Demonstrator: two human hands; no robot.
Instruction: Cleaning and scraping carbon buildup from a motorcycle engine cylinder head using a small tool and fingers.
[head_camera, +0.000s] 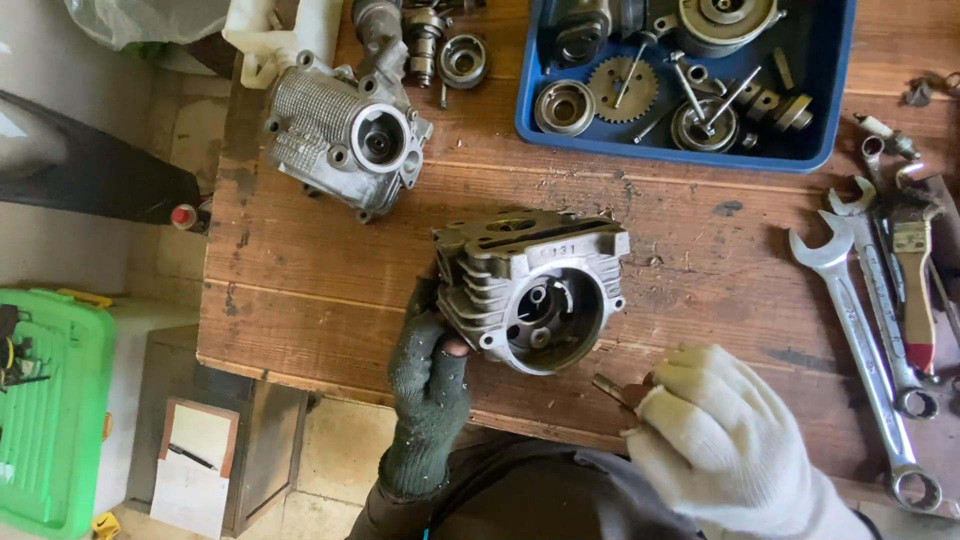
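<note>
While gloved, two hands: left hand (430, 375), right hand (715, 440), one cylinder head (530, 290).

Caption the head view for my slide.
Left hand steadies a finned engine casting on the wooden bench; right hand pinches a small metal part.

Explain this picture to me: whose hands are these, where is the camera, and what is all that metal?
There is no machine here: a person works by hand, and one camera on their head looks down at a wooden bench. The left hand, in a dark fingerless glove, grips a finned engine part. The right hand, in a white glove, holds a small brownish metal piece. Farther back lie a second engine part and a blue tray of gears and small parts. Spanners lie on the right.
</note>
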